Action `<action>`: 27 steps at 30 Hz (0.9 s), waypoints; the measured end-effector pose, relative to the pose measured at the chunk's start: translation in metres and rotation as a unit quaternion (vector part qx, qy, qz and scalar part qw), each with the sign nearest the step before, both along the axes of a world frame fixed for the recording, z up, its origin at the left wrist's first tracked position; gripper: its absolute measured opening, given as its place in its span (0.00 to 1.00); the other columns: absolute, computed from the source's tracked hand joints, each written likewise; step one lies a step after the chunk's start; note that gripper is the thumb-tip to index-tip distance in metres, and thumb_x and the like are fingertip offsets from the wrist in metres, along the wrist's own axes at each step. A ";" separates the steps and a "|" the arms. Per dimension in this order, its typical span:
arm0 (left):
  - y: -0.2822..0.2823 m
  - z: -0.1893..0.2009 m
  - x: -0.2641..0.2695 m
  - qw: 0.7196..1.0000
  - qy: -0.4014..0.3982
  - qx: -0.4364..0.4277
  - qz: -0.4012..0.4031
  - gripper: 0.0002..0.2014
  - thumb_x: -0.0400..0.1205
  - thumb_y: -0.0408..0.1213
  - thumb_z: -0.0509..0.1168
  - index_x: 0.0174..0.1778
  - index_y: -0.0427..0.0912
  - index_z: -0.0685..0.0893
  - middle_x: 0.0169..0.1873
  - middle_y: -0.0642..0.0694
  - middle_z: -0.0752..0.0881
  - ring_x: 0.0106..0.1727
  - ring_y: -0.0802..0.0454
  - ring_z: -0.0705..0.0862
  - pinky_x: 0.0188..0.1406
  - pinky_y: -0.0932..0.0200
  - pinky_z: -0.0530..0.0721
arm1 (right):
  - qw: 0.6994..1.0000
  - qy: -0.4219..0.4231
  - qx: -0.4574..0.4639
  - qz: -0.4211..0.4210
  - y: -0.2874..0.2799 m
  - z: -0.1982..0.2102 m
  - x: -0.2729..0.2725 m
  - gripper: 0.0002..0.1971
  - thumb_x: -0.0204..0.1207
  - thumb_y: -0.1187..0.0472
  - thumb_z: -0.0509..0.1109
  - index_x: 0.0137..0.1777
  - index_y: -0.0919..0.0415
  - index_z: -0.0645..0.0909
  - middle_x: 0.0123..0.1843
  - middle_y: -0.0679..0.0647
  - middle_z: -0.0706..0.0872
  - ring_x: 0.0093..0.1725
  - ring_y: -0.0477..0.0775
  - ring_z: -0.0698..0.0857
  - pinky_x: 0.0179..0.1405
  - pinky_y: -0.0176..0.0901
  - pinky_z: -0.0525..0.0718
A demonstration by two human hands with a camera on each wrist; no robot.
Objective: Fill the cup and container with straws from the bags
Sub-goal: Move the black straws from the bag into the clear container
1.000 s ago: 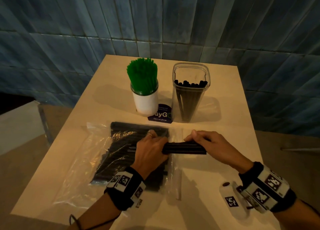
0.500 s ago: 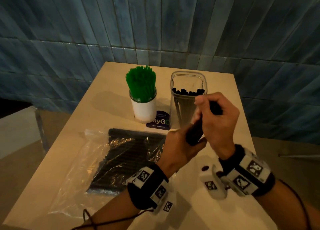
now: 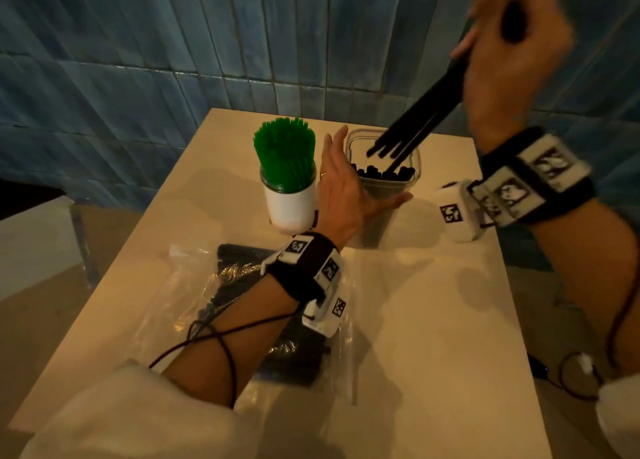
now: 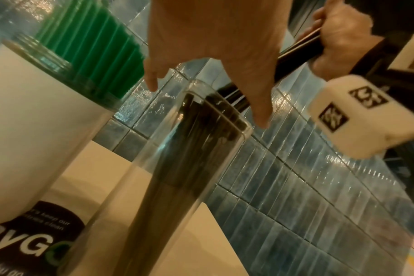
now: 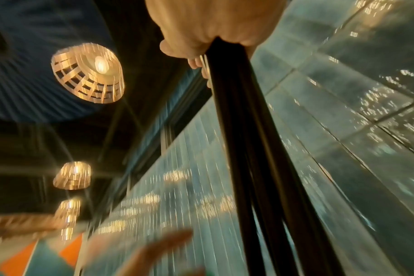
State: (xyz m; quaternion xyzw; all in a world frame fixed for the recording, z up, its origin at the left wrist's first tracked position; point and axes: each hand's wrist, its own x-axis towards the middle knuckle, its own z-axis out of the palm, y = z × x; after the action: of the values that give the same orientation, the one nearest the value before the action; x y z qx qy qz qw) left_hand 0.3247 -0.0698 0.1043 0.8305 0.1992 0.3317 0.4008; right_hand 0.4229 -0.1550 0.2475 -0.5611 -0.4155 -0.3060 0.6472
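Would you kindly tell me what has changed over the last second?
The right hand lifted the bundle of black straws from the bag and now tilts their tips into the clear container. The left hand let go of the bundle and opened beside the container. The white cup of green straws stayed put.

The container (image 3: 382,181) stands at the back of the table (image 3: 433,320). The cup (image 3: 290,205) sits just left of the container, straws (image 3: 284,153) standing in it. The bag (image 3: 242,306) lies in front of the container, toward the left. A card (image 4: 35,240) lies under the cup's base, beside the container.
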 end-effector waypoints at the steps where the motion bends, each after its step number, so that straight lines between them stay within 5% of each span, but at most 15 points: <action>1: 0.000 0.001 0.004 1.000 0.014 -0.013 -0.002 0.61 0.60 0.53 0.82 0.80 0.35 0.51 0.79 0.34 0.57 0.80 0.38 0.58 0.78 0.42 0.63 | 0.998 0.009 -0.058 0.008 0.001 -0.005 -0.003 0.07 0.79 0.46 0.64 0.40 0.44 0.74 0.33 0.40 0.79 0.27 0.48 0.82 0.27 0.41 0.82; 7: -0.005 0.001 0.017 0.998 0.045 -0.040 -0.014 0.59 0.60 0.53 0.81 0.79 0.38 0.52 0.79 0.35 0.58 0.79 0.38 0.61 0.71 0.35 0.71 | 0.959 0.114 -0.260 -0.016 0.013 -0.090 -0.001 0.17 0.78 0.51 0.66 0.38 0.66 0.81 0.33 0.54 0.79 0.35 0.49 0.77 0.37 0.28 0.72; 11: -0.006 0.000 0.019 0.997 0.057 -0.053 0.003 0.56 0.63 0.50 0.81 0.79 0.39 0.53 0.77 0.36 0.63 0.74 0.40 0.69 0.69 0.49 0.74 | 0.916 0.133 -0.379 -0.014 0.011 -0.110 -0.003 0.18 0.82 0.52 0.62 0.41 0.65 0.84 0.40 0.58 0.84 0.41 0.50 0.79 0.42 0.25 0.71; 17: -0.014 -0.003 0.004 0.999 0.029 -0.028 0.021 0.46 0.73 0.44 0.75 0.81 0.41 0.53 0.77 0.39 0.65 0.64 0.43 0.79 0.52 0.62 0.75 | 0.812 0.045 -0.577 -0.072 0.004 -0.110 -0.013 0.23 0.83 0.44 0.55 0.59 0.60 0.82 0.62 0.58 0.79 0.60 0.56 0.78 0.58 0.46 0.76; 19: -0.021 -0.006 -0.004 0.999 0.020 -0.019 0.027 0.45 0.75 0.42 0.73 0.81 0.41 0.52 0.79 0.41 0.63 0.67 0.46 0.77 0.55 0.68 0.69 | 0.821 0.018 -0.566 -0.078 -0.005 -0.112 -0.025 0.24 0.82 0.41 0.55 0.66 0.57 0.78 0.68 0.58 0.75 0.65 0.58 0.76 0.63 0.51 0.76; 21: -0.026 -0.013 -0.019 0.999 0.020 0.008 0.027 0.47 0.73 0.40 0.75 0.81 0.39 0.51 0.78 0.41 0.65 0.65 0.50 0.77 0.58 0.75 0.63 | 0.828 0.002 -0.560 -0.030 -0.017 -0.115 -0.041 0.27 0.81 0.39 0.51 0.69 0.55 0.75 0.68 0.57 0.76 0.63 0.57 0.78 0.57 0.51 0.81; 24: -0.032 -0.028 -0.049 1.000 0.004 0.007 0.005 0.50 0.68 0.38 0.77 0.81 0.44 0.52 0.70 0.38 0.75 0.63 0.57 0.76 0.65 0.64 0.70 | 0.829 -0.048 -0.557 0.014 -0.042 -0.125 -0.067 0.26 0.80 0.40 0.52 0.66 0.56 0.77 0.64 0.56 0.80 0.57 0.57 0.82 0.50 0.49 0.85; 27: -0.036 -0.046 -0.071 0.995 -0.035 0.084 -0.038 0.47 0.69 0.47 0.73 0.77 0.38 0.53 0.71 0.39 0.72 0.70 0.68 0.62 0.73 0.72 0.59 | 0.817 -0.054 -0.574 0.009 -0.060 -0.135 -0.088 0.28 0.77 0.41 0.59 0.72 0.55 0.73 0.69 0.57 0.78 0.64 0.58 0.79 0.60 0.50 0.80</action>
State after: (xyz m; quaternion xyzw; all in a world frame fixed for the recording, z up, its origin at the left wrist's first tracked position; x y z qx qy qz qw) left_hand 0.2532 -0.1055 0.0581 0.8560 0.1255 0.3604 0.3488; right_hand 0.3345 -0.2147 0.1126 -0.8098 -0.5550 -0.0355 0.1870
